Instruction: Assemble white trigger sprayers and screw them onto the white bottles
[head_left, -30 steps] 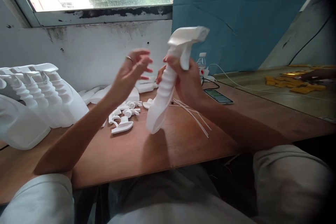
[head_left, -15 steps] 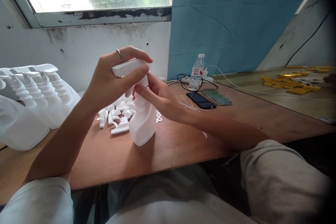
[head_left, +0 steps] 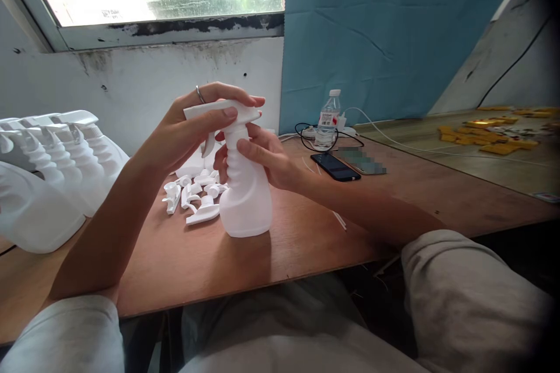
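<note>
A translucent white spray bottle [head_left: 249,204] is upright before me, its base at or just above the tabletop. A white trigger sprayer head [head_left: 221,109] tops its neck, the nozzle to the right and the trigger hanging on the left. My left hand [head_left: 192,119] grips the head from above, thumb on the near side and fingers over the far side. Round the neck, my right hand [head_left: 266,157] is closed, its thumb in front. Several loose white sprayer heads [head_left: 203,210] lie just left of the bottle.
Several white spray bottles with heads [head_left: 83,157] stand at the left. A black phone [head_left: 336,166], another flat device [head_left: 363,161], cables and a water bottle [head_left: 327,122] are at the back right. Thin white tubes [head_left: 339,221] lie beneath my right forearm. Yellow pieces [head_left: 485,137] lie farther right.
The spray bottle has turned so its broad side faces me and the nozzle points right. My left hand has turned with the head; my right hand has shifted slightly right, still around the neck.
</note>
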Motion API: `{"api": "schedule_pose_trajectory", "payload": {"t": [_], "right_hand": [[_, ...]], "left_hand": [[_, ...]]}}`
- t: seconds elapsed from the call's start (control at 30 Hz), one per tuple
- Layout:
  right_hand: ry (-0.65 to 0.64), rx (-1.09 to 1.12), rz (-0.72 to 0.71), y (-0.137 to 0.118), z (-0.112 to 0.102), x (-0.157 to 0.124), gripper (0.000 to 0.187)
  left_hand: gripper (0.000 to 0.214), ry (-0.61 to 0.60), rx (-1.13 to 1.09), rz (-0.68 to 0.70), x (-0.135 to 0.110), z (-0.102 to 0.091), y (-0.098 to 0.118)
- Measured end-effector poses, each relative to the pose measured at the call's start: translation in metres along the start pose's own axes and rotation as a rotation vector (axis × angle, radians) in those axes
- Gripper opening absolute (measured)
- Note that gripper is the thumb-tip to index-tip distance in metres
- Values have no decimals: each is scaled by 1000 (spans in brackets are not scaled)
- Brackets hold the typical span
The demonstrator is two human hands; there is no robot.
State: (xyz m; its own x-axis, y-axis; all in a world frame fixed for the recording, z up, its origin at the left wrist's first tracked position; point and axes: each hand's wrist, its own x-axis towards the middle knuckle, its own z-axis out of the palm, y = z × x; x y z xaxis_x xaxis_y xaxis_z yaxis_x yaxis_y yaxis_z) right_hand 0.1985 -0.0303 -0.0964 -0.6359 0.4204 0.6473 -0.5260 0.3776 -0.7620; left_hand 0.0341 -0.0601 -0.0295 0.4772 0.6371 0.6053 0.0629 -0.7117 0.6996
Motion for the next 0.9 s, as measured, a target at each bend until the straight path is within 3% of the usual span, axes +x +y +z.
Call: {"api": "schedule_pose_trajectory", "payload": {"t": [0.13, 0.63, 0.9], "right_hand": [[-27, 91, -6, -2, 1, -3, 36], [-55, 205, 87, 3, -7, 1, 36], [-93, 275, 77, 10, -14, 3, 34]], "left_hand": [[19, -36, -28, 21, 0, -1, -1], [24, 81, -59, -55, 4, 1, -5], [23, -28, -257, -157, 4, -7, -3]]}}
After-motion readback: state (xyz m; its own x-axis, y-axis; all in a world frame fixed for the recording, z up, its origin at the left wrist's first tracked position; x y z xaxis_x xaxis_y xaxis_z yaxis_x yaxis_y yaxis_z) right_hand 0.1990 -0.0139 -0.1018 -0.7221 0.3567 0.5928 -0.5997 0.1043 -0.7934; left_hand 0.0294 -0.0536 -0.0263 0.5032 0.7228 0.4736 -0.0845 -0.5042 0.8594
